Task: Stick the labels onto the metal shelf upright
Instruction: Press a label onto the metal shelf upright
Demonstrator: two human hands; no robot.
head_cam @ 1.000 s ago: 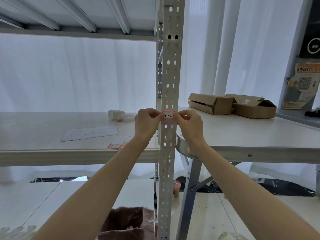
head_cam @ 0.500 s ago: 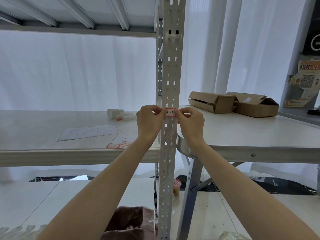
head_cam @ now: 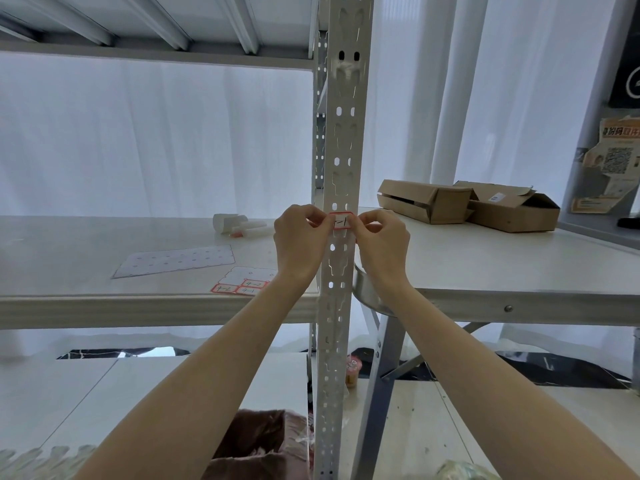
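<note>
Red-bordered label [head_cam: 341, 221] lies across the front face of the metal shelf upright [head_cam: 343, 133], just under a pair of oval holes and a little above shelf-board level. Handwritten marks on it, partly covered.

Left hand [head_cam: 299, 242]: thumb and forefinger closed together on the label's left end, other fingers curled. Right hand [head_cam: 381, 244]: same pinch on the right end. Both hands touch the upright.

Shelf board [head_cam: 69, 306], left of the upright: a label sheet [head_cam: 244, 284] near the front edge with three red-bordered labels left in its front rows, two reading "4-2" and one "4-1". An empty backing sheet [head_cam: 176, 261] lies farther in. A white bottle [head_cam: 235, 223] lies on its side toward the back.

Table [head_cam: 519, 271], right of the upright: two cardboard boxes side by side toward the far edge. Left box [head_cam: 424, 200] has its end flap ajar, dark inside, contents not visible. Right box [head_cam: 512, 211] has its top flaps open, contents not visible.

Below, by the upright's foot: a brown bag [head_cam: 259, 441], contents unclear.
</note>
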